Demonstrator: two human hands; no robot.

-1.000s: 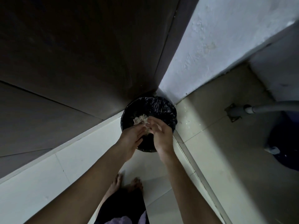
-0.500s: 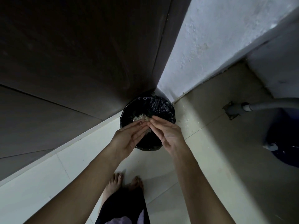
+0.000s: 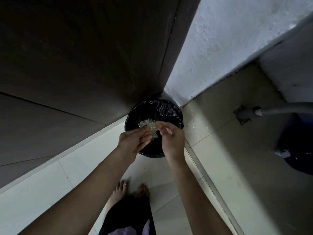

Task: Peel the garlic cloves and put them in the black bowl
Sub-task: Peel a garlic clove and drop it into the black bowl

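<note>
I stand over a round bin lined with a black bag (image 3: 166, 108) in the corner of the floor. A pale heap of garlic skins (image 3: 147, 123) lies inside it. My left hand (image 3: 133, 141) hovers over the bin's near edge, fingers straight and pointing right. My right hand (image 3: 172, 139) is beside it with fingers loosely spread, almost touching the left fingertips. A few skin flakes (image 3: 155, 135) show between the two hands. No garlic cloves and no black bowl are in view.
A dark wooden door and frame (image 3: 84, 56) rise behind the bin, with a white wall (image 3: 220, 48) to the right. A grey hose (image 3: 279, 110) and a dark blue container (image 3: 298, 146) are at the right. My bare feet (image 3: 132, 190) stand on the tiled floor.
My hands were pressed together over the bin, then slid flat against each other. Now the right hand has drawn slightly apart from the left, its fingers spread.
</note>
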